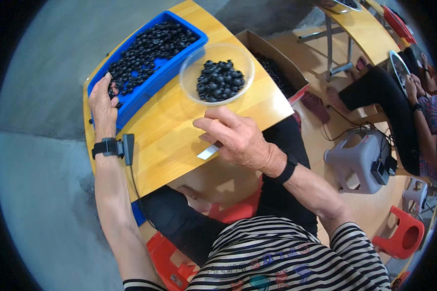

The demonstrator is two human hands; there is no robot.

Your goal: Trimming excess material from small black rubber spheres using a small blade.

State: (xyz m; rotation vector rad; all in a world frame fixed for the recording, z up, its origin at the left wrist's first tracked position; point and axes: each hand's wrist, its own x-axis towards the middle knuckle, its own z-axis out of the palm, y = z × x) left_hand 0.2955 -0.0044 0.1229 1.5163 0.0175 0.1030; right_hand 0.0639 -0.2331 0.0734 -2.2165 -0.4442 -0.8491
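A blue tray (pixel 153 80) holds many small, dark, round berries (pixel 153 46). My left hand (pixel 103 99) reaches over its near left corner, fingers curled among the berries; what lies between the fingertips is partly hidden. Right of the tray stands a clear round plastic bowl (pixel 247 72) with a heap of the same dark berries (pixel 220 82), some showing a small hole. My right hand (pixel 235 138) is closed around a flat, pale metal blade (pixel 209 151), whose end sticks out below the fingers. This hand hovers by the table's near edge, below the bowl.
The tray and bowl stand on a yellow wooden table (pixel 165 155) against a grey wall (pixel 39 97). Beside it is a cardboard box (pixel 296 80) with dark contents. A grey stool (pixel 357 162) with cables and a red stool (pixel 403 233) stand right. Another person's hands (pixel 412 89) hold a bowl.
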